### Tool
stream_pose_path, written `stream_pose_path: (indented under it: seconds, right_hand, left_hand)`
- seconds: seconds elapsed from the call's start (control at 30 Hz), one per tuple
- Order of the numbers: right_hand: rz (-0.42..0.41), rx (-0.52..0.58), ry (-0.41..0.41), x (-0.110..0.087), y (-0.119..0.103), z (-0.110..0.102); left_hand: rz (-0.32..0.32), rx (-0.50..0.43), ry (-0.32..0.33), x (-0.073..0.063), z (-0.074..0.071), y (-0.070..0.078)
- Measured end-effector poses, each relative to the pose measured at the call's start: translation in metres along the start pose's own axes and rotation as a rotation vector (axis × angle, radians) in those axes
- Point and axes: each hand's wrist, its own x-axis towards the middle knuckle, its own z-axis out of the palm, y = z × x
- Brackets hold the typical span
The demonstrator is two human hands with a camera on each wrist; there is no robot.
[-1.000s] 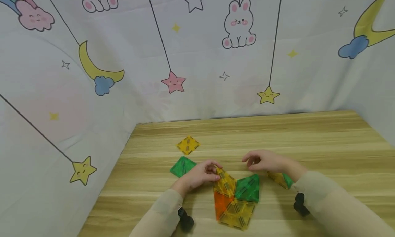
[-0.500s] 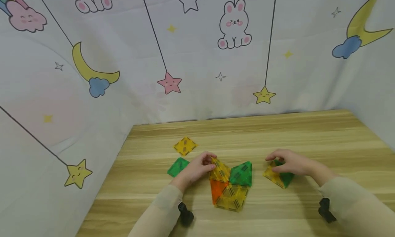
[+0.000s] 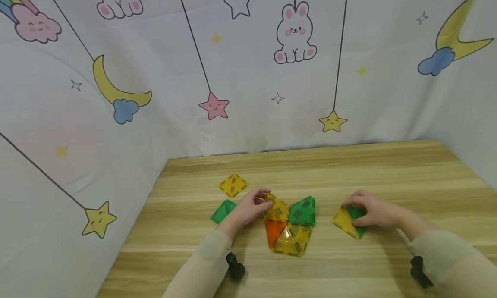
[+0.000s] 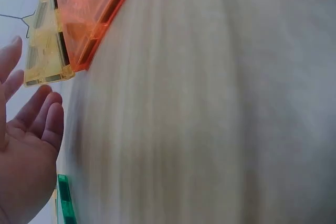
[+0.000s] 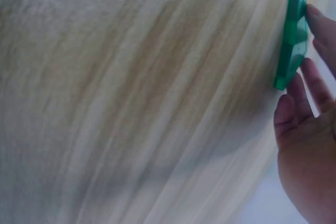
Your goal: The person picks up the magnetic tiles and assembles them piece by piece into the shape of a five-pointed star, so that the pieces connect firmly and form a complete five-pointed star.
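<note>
My left hand (image 3: 248,207) pinches the outer corner of a yellow magnetic tile (image 3: 276,209) between thumb and fingers. That tile belongs to a joined cluster with an orange tile (image 3: 274,233), a green tile (image 3: 303,211) and yellow tiles (image 3: 297,245) nearer the body. A V-shaped gap opens between the upper yellow and green parts. To the right, my right hand (image 3: 378,211) grips a green triangular tile (image 3: 356,212), which lies against a yellow triangular tile (image 3: 343,221). In the right wrist view, thumb and fingertips are at the edge of the green tile (image 5: 293,38).
A yellow diamond of tiles (image 3: 233,186) lies toward the back left. Partly behind the left hand is a green piece (image 3: 224,211). All rest on a wooden table (image 3: 349,268), with a printed curtain (image 3: 252,117) behind and at both sides.
My right hand has moved right, from beside the cluster to the green and yellow pair, and now grips the green tile. The cluster has slid away from the body with my left hand on it.
</note>
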Motion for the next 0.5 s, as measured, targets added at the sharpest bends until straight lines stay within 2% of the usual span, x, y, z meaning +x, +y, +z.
stream_pose_path:
  seconds: [0.1, 0.3, 0.4, 0.5]
  right_hand:
    - [0.012, -0.016, 0.003, -0.001, 0.001, 0.0]
    - [0.009, -0.004, 0.007, -0.003, 0.005, 0.0]
    - [0.005, -0.012, 0.012, -0.003, 0.006, 0.001]
    - [-0.007, -0.035, 0.018, -0.002, 0.008, 0.002]
  left_hand:
    - [0.013, 0.079, 0.001, -0.008, 0.001, 0.004]
    - [0.063, 0.299, 0.0, -0.022, 0.007, 0.015]
    - [0.066, 0.352, 0.028, -0.025, 0.01, 0.018]
    - [0.076, 0.395, 0.024, -0.027, 0.012, 0.021]
